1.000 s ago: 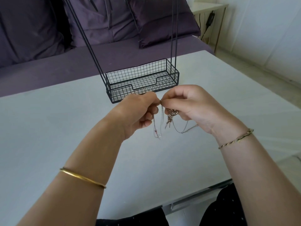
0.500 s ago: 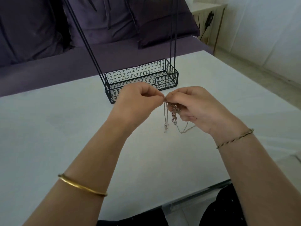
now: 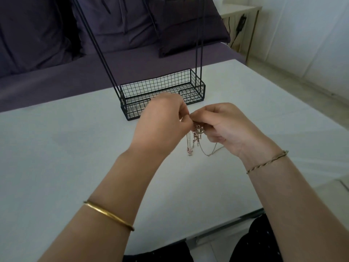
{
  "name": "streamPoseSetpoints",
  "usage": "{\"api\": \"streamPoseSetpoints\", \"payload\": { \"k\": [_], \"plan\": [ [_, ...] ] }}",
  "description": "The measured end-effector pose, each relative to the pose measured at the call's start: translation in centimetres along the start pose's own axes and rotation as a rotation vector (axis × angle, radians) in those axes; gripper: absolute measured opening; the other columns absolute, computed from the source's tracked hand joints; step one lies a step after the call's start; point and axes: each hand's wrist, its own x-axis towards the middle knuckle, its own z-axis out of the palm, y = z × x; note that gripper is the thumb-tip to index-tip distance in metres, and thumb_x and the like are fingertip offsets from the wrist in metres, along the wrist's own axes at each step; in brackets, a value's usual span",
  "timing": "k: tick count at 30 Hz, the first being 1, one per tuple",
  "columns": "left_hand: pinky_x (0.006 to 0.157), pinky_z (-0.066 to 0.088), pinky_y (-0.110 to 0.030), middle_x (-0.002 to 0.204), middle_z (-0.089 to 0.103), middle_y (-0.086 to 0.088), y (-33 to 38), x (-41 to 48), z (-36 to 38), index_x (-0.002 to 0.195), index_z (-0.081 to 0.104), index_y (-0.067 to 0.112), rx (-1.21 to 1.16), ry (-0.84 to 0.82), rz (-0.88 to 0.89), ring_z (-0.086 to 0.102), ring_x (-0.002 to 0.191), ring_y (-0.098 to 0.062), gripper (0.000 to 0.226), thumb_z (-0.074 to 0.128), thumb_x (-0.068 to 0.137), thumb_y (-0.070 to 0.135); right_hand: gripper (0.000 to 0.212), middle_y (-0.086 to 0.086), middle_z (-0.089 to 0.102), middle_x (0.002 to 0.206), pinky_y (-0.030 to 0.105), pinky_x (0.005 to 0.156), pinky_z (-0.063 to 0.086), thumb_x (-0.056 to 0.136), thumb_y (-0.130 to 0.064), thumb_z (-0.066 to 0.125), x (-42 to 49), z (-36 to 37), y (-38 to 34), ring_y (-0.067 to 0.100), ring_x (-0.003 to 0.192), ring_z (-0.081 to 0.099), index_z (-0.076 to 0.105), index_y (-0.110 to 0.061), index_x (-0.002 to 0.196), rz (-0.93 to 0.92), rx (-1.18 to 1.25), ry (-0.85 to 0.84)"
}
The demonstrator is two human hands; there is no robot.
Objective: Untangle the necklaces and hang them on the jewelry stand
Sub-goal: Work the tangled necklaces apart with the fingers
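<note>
The tangled necklaces (image 3: 196, 138) are being pinched between the left hand (image 3: 162, 125) and the right hand (image 3: 224, 125), fingertips brought together above the table (image 3: 66, 148). Loose loops are being left dangling below, just before the jewelry stand (image 3: 162, 91).

The left hand (image 3: 163, 121) is now rolled over, its back turned up and its curled fingers no longer in sight as a second ago. It sits closer to the jewelry stand (image 3: 162, 86), overlapping the basket's front wall. The loose strands of the necklaces (image 3: 198, 131) hang closer in under the knot than before.
</note>
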Motion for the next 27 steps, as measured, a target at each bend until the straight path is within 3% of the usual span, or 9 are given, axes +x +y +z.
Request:
{"api": "streamPoseSetpoints", "payload": {
  "k": [6, 12, 17, 22, 27],
  "plan": [
    [0.062, 0.034, -0.024, 0.086, 0.053, 0.004, -0.2, 0.4, 0.6, 0.084, 0.059, 0.013, 0.084, 0.012, 0.058, 0.045, 0.08, -0.014, 0.005, 0.056, 0.086, 0.016, 0.01, -0.001, 0.051, 0.05, 0.023, 0.042, 0.012, 0.086, -0.007, 0.062, -0.1, -0.1, 0.0, 0.008, 0.04, 0.02, 0.066, -0.003, 0.078, -0.015, 0.039, 0.009],
    [0.043, 0.033, -0.01, 0.062, 0.051, 0.01, -0.4, 0.4, 1.1, 0.074, 0.058, 0.016, -0.301, -0.09, -0.178, 0.044, 0.049, 0.002, 0.012, 0.059, 0.084, 0.011, 0.01, -0.001, 0.06, 0.054, 0.02, 0.04, 0.016, 0.087, -0.004, 0.059, -0.2, -0.1, -0.1, 0.006, 0.038, 0.024, 0.066, -0.005, 0.08, -0.05, 0.006, 0.017],
    [0.066, 0.047, -0.024, 0.071, 0.056, 0.001, -0.5, 0.8, 1.6, 0.074, 0.061, 0.012, -0.634, -0.121, -0.405, 0.049, 0.065, -0.01, 0.014, 0.057, 0.087, 0.008, 0.011, 0.001, 0.064, 0.064, 0.02, 0.04, 0.017, 0.09, -0.006, 0.057, -0.1, -0.2, 0.0, 0.008, 0.041, 0.024, 0.065, -0.007, 0.083, -0.051, 0.033, 0.008],
    [0.067, 0.047, -0.023, 0.072, 0.055, 0.002, -0.4, 1.3, 1.9, 0.081, 0.063, 0.008, -0.887, -0.192, -0.615, 0.048, 0.065, -0.008, 0.009, 0.06, 0.089, 0.009, 0.014, 0.003, 0.067, 0.07, 0.02, 0.041, 0.02, 0.091, -0.009, 0.056, 0.0, -0.8, -0.2, 0.008, 0.04, 0.027, 0.065, -0.01, 0.081, -0.034, 0.034, 0.05],
    [0.067, 0.05, -0.021, 0.079, 0.065, 0.002, -0.8, 1.4, 1.9, 0.093, 0.07, 0.008, -0.798, -0.222, -0.596, 0.056, 0.07, -0.007, 0.01, 0.066, 0.087, 0.015, 0.015, 0.003, 0.066, 0.071, 0.017, 0.039, 0.023, 0.091, -0.012, 0.058, 0.2, -1.3, -0.1, 0.006, 0.038, 0.029, 0.066, -0.012, 0.078, -0.01, 0.038, 0.091]
  ]
}}
